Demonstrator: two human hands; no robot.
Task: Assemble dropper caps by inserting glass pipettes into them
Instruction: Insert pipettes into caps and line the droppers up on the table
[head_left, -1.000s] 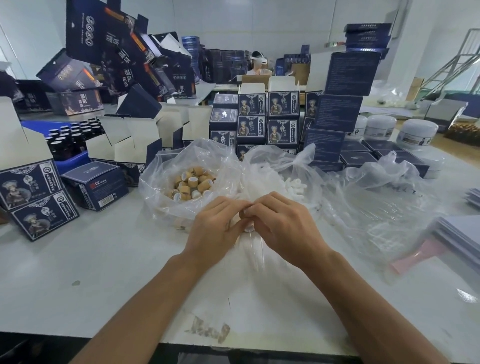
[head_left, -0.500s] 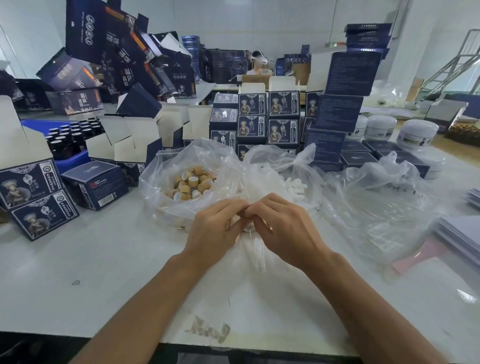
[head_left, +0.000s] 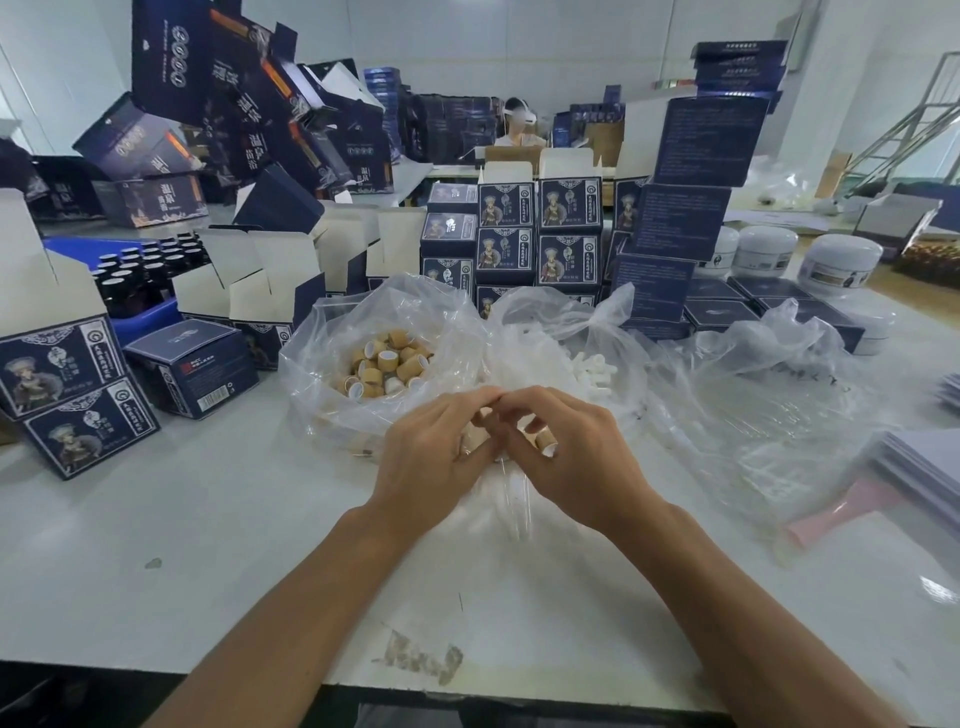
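- Here, in the head view, the person's left hand (head_left: 441, 457) and right hand (head_left: 566, 457) meet at the middle of the white worktable (head_left: 156, 519), fingertips touching at about twelve o'clock of the pair.
- The right hand's curled fingers hold a small tan cylindrical dropper cap (head_left: 545, 441), its white open end facing down and right.
- The left hand's fingers are curled too, closed round something pale at its three o'clock; what it is cannot be told.
- A thin clear glass pipette (head_left: 522, 499) hangs below the meeting fingers, toward six o'clock, over crumpled clear plastic.
- At eleven o'clock of the hands, an open clear plastic bag (head_left: 311, 374) holds a heap of loose tan caps (head_left: 384, 364).
- At one o'clock, a second clear bag (head_left: 613, 322) holds small white rubber bulbs (head_left: 592, 366).
- Stacked dark blue printed cartons (head_left: 540, 228) stand behind both bags at twelve o'clock.
- Dark glass bottles (head_left: 140, 270) fill a blue tray (head_left: 150, 322) at ten o'clock.
- White lidded jars (head_left: 839, 260) sit at two o'clock.
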